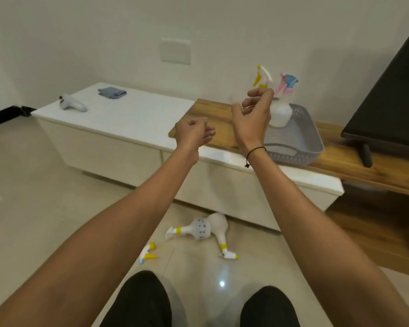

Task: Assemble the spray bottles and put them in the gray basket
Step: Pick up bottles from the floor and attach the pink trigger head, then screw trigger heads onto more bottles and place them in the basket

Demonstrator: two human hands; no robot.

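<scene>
A white cabinet (118,119) runs along the wall; near its left end lie a pale controller (72,105) and, toward the back edge, a folded gray cloth (112,92). A wooden top (354,159) overlaps the cabinet's right part.

The left hand (194,133) hangs in the air over the wooden top's left corner, fingers curled loosely inward, holding nothing visible. The right hand (255,114) is raised just in front of the basket (300,142), fingers bent in a loose claw; whether they touch the yellow sprayer (262,76) behind them cannot be told. A black cord circles the right wrist.

The gray basket sits on the wooden top near its front edge. In the basket's far end stands 1 white bottle (280,114) with a pink-and-blue sprayer (287,84); the yellow sprayer rises just left of it, its bottle hidden by the right hand.

On the floor (33,185) before the cabinet lie 2 more white bottles (208,226), touching, both on their sides with yellow collars. A loose yellow trigger head (148,253) lies left of them.

A dark screen (387,102) stands at the right edge.
</scene>
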